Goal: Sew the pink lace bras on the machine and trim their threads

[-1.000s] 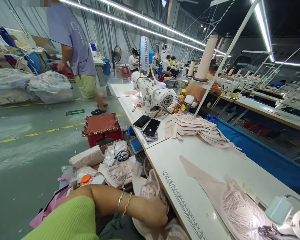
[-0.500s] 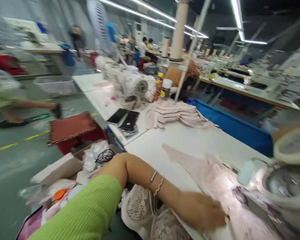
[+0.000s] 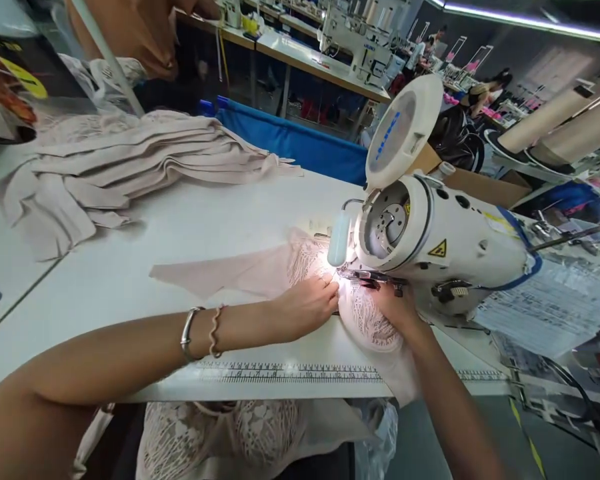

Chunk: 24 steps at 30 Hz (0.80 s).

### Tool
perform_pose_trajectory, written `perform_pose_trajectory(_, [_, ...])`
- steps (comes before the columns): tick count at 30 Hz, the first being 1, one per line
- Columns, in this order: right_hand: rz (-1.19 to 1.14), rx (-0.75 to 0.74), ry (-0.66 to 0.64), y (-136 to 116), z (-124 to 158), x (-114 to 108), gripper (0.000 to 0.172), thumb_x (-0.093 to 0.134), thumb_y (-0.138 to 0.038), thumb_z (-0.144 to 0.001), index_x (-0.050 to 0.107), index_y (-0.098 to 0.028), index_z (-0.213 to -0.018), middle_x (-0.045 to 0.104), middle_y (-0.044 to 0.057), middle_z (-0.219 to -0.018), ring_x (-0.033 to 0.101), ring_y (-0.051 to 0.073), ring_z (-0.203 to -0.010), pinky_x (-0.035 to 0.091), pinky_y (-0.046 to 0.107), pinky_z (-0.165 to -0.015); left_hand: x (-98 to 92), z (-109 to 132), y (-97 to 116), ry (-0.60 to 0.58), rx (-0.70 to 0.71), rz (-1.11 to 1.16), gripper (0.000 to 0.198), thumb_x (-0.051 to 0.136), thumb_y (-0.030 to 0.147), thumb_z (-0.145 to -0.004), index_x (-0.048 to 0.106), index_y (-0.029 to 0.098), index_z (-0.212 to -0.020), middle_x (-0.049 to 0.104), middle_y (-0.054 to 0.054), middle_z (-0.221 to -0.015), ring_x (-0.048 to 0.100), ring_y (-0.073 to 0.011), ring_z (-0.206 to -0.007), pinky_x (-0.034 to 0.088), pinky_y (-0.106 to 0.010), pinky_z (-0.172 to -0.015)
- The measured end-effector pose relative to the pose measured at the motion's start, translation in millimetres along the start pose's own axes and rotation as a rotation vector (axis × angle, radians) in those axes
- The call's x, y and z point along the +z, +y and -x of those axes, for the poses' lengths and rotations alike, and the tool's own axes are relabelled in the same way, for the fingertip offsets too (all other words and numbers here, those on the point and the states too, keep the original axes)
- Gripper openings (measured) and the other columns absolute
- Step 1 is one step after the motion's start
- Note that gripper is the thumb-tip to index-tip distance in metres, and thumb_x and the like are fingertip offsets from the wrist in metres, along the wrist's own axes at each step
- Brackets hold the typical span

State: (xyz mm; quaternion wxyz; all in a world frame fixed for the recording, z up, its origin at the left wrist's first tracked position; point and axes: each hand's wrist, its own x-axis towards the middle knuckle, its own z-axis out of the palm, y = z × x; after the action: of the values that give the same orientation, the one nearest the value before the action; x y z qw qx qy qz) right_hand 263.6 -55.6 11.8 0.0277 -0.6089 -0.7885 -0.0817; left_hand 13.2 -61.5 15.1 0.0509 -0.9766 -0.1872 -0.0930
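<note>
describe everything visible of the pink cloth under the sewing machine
The pale pink cloth looks thin and soft, part plain, part stringy lace. It lies on the white table, a plain part tapering to a point on the left, the lace brightly lit at the sewing machine. The near end reaches the table's front edge. The left hand and right hand touch it; under the machine it is hidden.

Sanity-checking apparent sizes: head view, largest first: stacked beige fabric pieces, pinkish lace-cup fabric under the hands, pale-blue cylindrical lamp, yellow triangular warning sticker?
1. Stacked beige fabric pieces
2. Pinkish lace-cup fabric
3. Pale-blue cylindrical lamp
4. Yellow triangular warning sticker
</note>
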Motion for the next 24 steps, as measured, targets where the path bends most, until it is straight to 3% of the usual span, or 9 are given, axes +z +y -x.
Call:
perform_pose_trajectory(4, [0.058, -0.037, -0.052, 6.9, 5.3, -1.5, 0.026, 0.053, -0.022, -0.093, 0.078, -0.021, -0.099, 0.08, 0.01, -0.098, 0.071, 0.029, -0.096, 0.051, 0.04, -0.091, 2.0, -1.4, -2.2, -0.066, -0.015, 0.023, 0.018, 0.049, -0.002, -0.086, 0.061, 0.011, -0.091, 0.064, -0.012, -0.095, 0.055, -0.0226, -0.082, 0.041, -0.032, -0.066])
perform_pose_trajectory(7, [0.075, -0.05, -0.076, 10.9, 8.7, -7.8, 0.03, 0.05, -0.028, -0.096, 0.077, -0.017, -0.101, 0.079, 0.014, -0.101, 0.071, 0.032, -0.097, 0.051, 0.042, -0.089, 7.2, 0.8, -5.8, -0.022, -0.054, 0.095, 0.018, 0.049, -0.003, -0.088, 0.059, 0.012, -0.093, 0.063, -0.009, -0.091, 0.053, -0.0199, -0.077, 0.039, -0.031, -0.066])
perform_pose_trajectory(11, [0.057, -0.057, -0.109, 9.1, 13.2, -12.1, 0.027, 0.051, -0.029, -0.095, 0.075, -0.019, -0.103, 0.078, 0.014, -0.102, 0.07, 0.031, -0.097, 0.05, 0.039, -0.087, 12.6, 6.1, -5.1, 0.072, -0.103, 0.172, 0.024, 0.052, 0.004, -0.091, 0.055, 0.012, -0.114, 0.065, -0.012, -0.105, 0.056, -0.022, -0.086, 0.041, -0.034, -0.075])
perform_pose_trajectory(15, [0.044, 0.05, -0.124, 2.5, 17.9, -9.3, 0.025, 0.053, -0.03, -0.094, 0.072, -0.02, -0.105, 0.077, 0.013, -0.097, 0.07, 0.03, -0.091, 0.051, 0.038, -0.081, 13.7, 8.5, -2.0, 0.048, -0.12, 0.122, 0.039, 0.049, 0.005, -0.091, 0.05, 0.013, -0.129, 0.063, -0.015, -0.121, 0.059, -0.0257, -0.098, 0.041, -0.037, -0.08])
perform_pose_trajectory(21, [-0.027, 0.042, -0.157, -2.0, 16.8, -12.9, 0.02, 0.059, -0.028, -0.089, 0.071, -0.019, -0.102, 0.076, 0.011, -0.092, 0.07, 0.029, -0.086, 0.051, 0.036, -0.076, 11.5, 5.9, -4.3, 0.037, -0.124, 0.069, 0.038, 0.043, -0.001, -0.088, 0.053, 0.009, -0.123, 0.065, -0.017, -0.12, 0.059, -0.0264, -0.093, 0.038, -0.036, -0.075])
perform_pose_trajectory(24, [-0.132, -0.046, -0.186, -5.9, 15.8, -18.3, 0.036, 0.057, -0.019, -0.085, 0.069, -0.021, -0.119, 0.076, 0.008, -0.102, 0.068, 0.026, -0.095, 0.052, 0.034, -0.082, 11.6, 5.0, -4.6, 0.045, -0.108, 0.04, 0.036, 0.039, 0.001, -0.091, 0.055, 0.006, -0.123, 0.063, -0.02, -0.124, 0.06, -0.0277, -0.093, 0.038, -0.037, -0.073])
